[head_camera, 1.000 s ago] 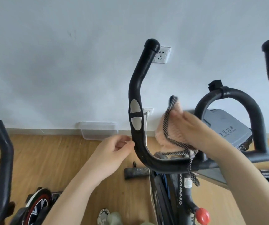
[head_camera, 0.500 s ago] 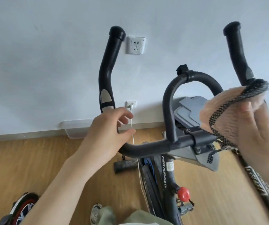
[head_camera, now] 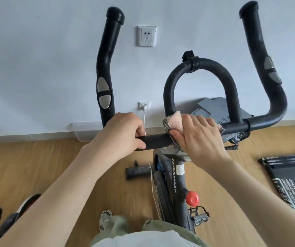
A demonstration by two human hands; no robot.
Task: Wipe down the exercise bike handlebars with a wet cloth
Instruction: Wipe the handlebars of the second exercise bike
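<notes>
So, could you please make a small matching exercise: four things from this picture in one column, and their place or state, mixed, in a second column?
Things:
1. cloth
2. left hand
3. red knob
4. white plug

Places or states:
a. in the lower wall socket
b. on the bike frame, low down
c. pressed on the crossbar under the right hand
d. gripping the bar, bare

Pairs: 1-c, 2-d, 3-b, 4-a

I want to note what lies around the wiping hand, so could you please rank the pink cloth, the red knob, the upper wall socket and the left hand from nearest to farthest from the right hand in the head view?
1. Pink cloth: under the right hand, pressed on the crossbar.
2. Left hand: to its left, gripping the same bar.
3. Red knob: below, on the frame.
4. Upper wall socket: up and left, on the wall.
</notes>
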